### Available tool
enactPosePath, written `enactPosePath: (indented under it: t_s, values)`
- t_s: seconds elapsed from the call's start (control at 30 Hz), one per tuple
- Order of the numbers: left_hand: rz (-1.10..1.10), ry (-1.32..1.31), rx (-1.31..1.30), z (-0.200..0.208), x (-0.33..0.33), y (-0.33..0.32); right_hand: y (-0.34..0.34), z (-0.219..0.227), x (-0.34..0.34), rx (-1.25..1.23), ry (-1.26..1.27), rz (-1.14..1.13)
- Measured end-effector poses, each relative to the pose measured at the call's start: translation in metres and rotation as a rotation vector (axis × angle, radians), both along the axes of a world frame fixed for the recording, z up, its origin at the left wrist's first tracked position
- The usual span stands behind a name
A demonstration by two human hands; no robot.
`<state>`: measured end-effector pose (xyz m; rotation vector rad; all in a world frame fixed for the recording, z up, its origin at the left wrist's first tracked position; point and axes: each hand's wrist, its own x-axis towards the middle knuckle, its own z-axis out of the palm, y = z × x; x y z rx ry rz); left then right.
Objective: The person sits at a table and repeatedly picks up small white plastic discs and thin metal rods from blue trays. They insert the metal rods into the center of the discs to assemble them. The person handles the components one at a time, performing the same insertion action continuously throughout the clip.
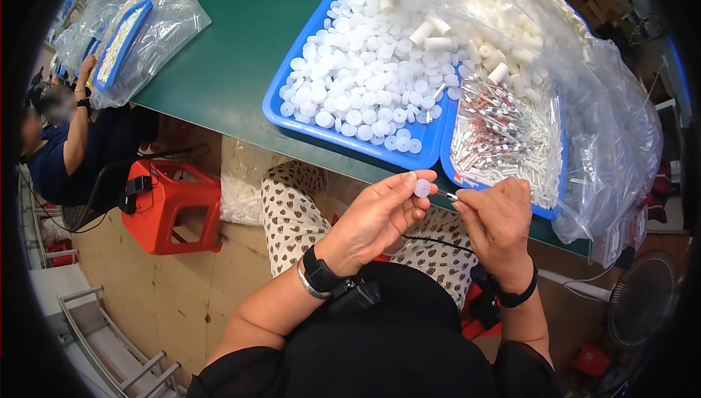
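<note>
Between the thumb and fingers of my left hand [380, 215] is a small translucent white disc [422, 188]. My right hand [500, 219] pinches a thin metal-tipped pin [448, 196], its slim end pointing at the disc. Both hands are close together over my lap, just off the table's front edge. Whether the pin touches the disc I cannot tell. Beyond them a blue tray [288, 118] holds a heap of similar discs. To its right, a smaller blue tray [549, 212] contains many thin pins, some with reddish parts, and small white pieces.
White foam-like cylinders [504, 29] spill from clear plastic bags [610, 117] at the back right of the green table [212, 84]. A red stool [175, 204] stands at left, near another person [66, 135] with a blue tray. A fan [642, 299] is at lower right.
</note>
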<state>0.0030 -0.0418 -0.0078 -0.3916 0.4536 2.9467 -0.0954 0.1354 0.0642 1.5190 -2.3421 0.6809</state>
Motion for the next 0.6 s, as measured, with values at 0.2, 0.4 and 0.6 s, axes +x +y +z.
enactPosePath:
  t_s: [0.2,0.4,0.6]
  values:
    - [0.042,-0.05,-0.01,-0.0022,0.003,0.0031,0.0005,0.0018,0.0022,0.03,0.025,0.021]
    - [0.079,-0.065,-0.097,0.0001,0.0027,0.0051,0.0011,0.0029,0.0027,0.048,0.03,0.045]
    - [0.068,-0.056,-0.254,0.0045,0.0045,0.0088,0.0008,0.0019,0.0029,0.03,0.028,0.045]
